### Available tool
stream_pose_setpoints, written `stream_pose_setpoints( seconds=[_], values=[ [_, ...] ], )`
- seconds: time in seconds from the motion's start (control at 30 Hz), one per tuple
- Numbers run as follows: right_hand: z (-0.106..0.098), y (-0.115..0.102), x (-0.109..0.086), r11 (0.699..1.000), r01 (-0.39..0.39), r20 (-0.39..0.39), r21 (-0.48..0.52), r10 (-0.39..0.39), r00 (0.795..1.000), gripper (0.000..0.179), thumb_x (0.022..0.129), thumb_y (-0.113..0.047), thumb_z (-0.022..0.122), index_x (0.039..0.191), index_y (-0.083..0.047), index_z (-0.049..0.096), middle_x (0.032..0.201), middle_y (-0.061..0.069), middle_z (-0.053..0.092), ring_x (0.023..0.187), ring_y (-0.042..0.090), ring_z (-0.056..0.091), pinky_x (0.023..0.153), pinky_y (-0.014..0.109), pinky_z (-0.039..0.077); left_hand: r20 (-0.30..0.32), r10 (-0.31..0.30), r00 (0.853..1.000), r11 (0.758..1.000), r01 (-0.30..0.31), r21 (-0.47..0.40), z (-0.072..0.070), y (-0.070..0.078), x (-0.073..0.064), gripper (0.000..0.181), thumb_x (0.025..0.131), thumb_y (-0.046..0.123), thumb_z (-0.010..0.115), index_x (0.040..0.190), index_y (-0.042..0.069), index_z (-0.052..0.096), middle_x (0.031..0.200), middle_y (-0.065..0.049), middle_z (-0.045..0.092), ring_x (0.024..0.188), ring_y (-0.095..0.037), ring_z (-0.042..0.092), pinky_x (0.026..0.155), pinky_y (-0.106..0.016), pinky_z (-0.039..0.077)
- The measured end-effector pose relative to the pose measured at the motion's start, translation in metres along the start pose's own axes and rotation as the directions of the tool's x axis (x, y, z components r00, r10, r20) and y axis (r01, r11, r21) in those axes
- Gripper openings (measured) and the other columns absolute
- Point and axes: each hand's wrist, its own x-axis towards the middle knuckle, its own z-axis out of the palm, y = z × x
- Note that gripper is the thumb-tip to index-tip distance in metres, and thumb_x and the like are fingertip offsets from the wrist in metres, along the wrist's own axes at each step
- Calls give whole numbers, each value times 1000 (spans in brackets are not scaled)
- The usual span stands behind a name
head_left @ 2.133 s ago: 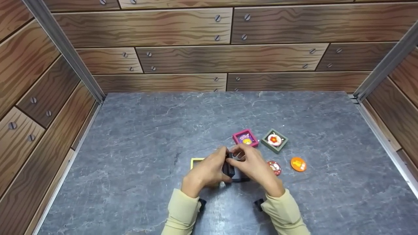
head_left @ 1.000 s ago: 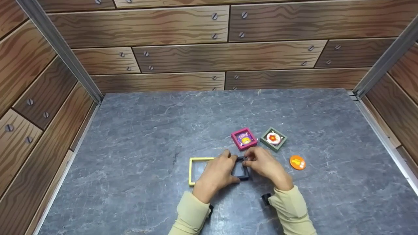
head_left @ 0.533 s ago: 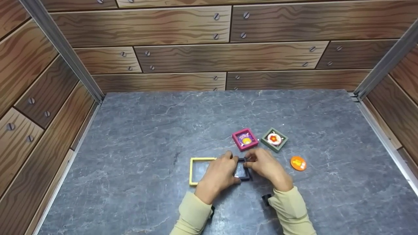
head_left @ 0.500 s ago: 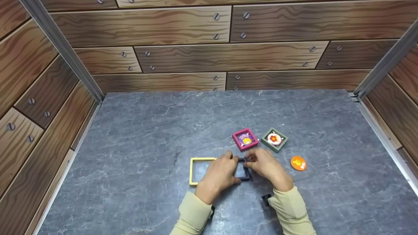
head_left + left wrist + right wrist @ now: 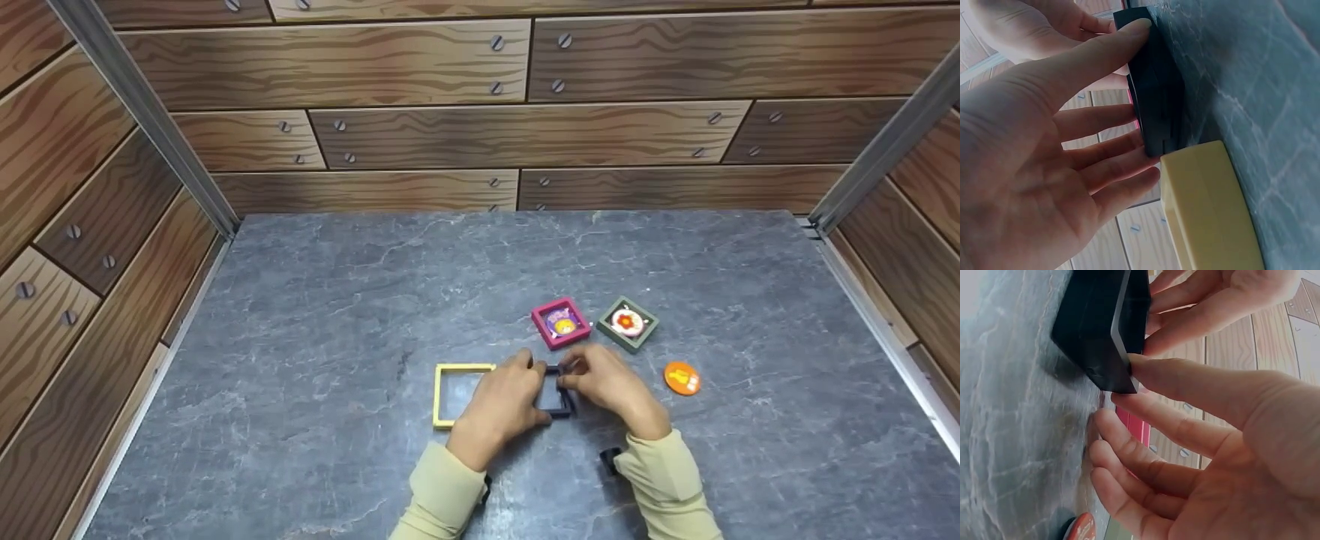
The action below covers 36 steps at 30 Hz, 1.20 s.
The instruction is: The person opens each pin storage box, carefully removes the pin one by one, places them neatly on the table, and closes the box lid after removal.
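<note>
A square black display frame [image 5: 556, 413] lies on the table, partly covered by my hands. My left hand [image 5: 499, 405] spans it and grips it, thumb on the near side and fingertips on the far side. In the left wrist view the black frame [image 5: 1154, 84] rests beside the yellow frame [image 5: 1207, 197]. My right hand [image 5: 611, 386] pinches its right side near the far corner. The right wrist view shows thumb and index finger at that corner of the black frame [image 5: 1092, 326], the other fingers loosely bent below. Whether anything is inside is hidden.
Left of my left hand lies a yellow frame [image 5: 438, 397]. Behind my hands stand a pink frame [image 5: 561, 323] and a green frame [image 5: 628, 323], each holding a round badge. An orange badge [image 5: 682, 378] lies to the right. A red badge [image 5: 1082, 527] lies near my right hand.
About two seconds ago both hands held a black piece raised on edge; now the black frame lies flat between them. Both hands have shifted right, and the right one hides the red badge in the head view.
</note>
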Motion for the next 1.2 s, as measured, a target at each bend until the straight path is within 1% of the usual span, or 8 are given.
stream_pose_setpoints(
  seconds=[0.23, 0.3, 0.37, 0.53, 0.7, 0.87, 0.97, 1.2],
  values=[
    [-19, 7, 0, 996, -34, -104, 87, 43, 994, 20, 95, -17, 74, 109, -2, 75, 98, 16, 76, 85, 20, 67, 74, 30, 53, 6, -20, 1000, 990, 20, -140, -15, -8, 4, 61, 91, 46, 81, 136, 6, 66, 122, -11, 67, 100, -24, 70, 86, -38, 64],
    [-26, 11, -1, 993, -37, -145, 113, 53, 988, 18, 97, -15, 72, 108, -2, 76, 98, 17, 76, 86, 20, 67, 76, 30, 53, 7, -19, 1000, 985, 20, -173, -25, -9, 9, 59, 94, 41, 78, 141, 7, 63, 131, -13, 66, 110, -26, 70, 94, -41, 64],
    [-31, 15, -2, 991, -28, -184, 130, 52, 982, 18, 97, -15, 70, 108, -2, 76, 99, 17, 76, 86, 18, 66, 77, 29, 53, -1, 0, 1000, 987, 0, -159, -35, -10, 18, 55, 95, 34, 78, 141, 8, 62, 136, -14, 65, 116, -28, 70, 99, -43, 63],
    [-39, 23, -4, 984, 8, -233, 178, 34, 972, 18, 98, -12, 69, 108, 2, 75, 94, 16, 75, 79, 10, 61, 73, 25, 51, 7, 59, 998, 997, -58, -41, -48, -12, 47, 45, 93, 22, 80, 134, 9, 67, 126, -10, 68, 109, -25, 72, 95, -39, 64],
    [-41, 26, -6, 977, 37, -252, 209, 17, 967, 19, 97, -12, 70, 107, 4, 75, 93, 17, 76, 76, 7, 61, 72, 23, 51, 52, 102, 993, 991, -106, 82, -40, -11, 73, 45, 90, 10, 78, 134, 10, 66, 124, -10, 67, 111, -27, 71, 92, -41, 65],
    [-39, 27, -5, 974, 27, -251, 226, 31, 967, 20, 98, -12, 70, 109, 4, 75, 98, 19, 76, 81, 11, 64, 74, 24, 52, 66, 157, 985, 962, -168, 214, -26, -10, 91, 52, 91, 6, 76, 139, 18, 61, 135, -8, 63, 129, -28, 63, 104, -42, 61],
    [-37, 28, -4, 966, 19, -255, 257, 49, 966, 23, 97, -11, 69, 112, 6, 73, 106, 23, 77, 91, 20, 71, 77, 24, 53, 70, 185, 980, 938, -197, 285, -23, -8, 97, 55, 92, 8, 76, 142, 23, 60, 141, -7, 61, 135, -27, 59, 110, -42, 57],
    [-33, 31, -1, 954, -37, -206, 298, 102, 973, 34, 100, -12, 65, 127, 9, 65, 119, 29, 75, 108, 35, 74, 88, 32, 60, 122, 178, 976, 907, -211, 364, -21, 4, 109, 53, 97, 16, 71, 146, 31, 59, 148, -3, 58, 139, -25, 55, 116, -43, 52]
  ],
)
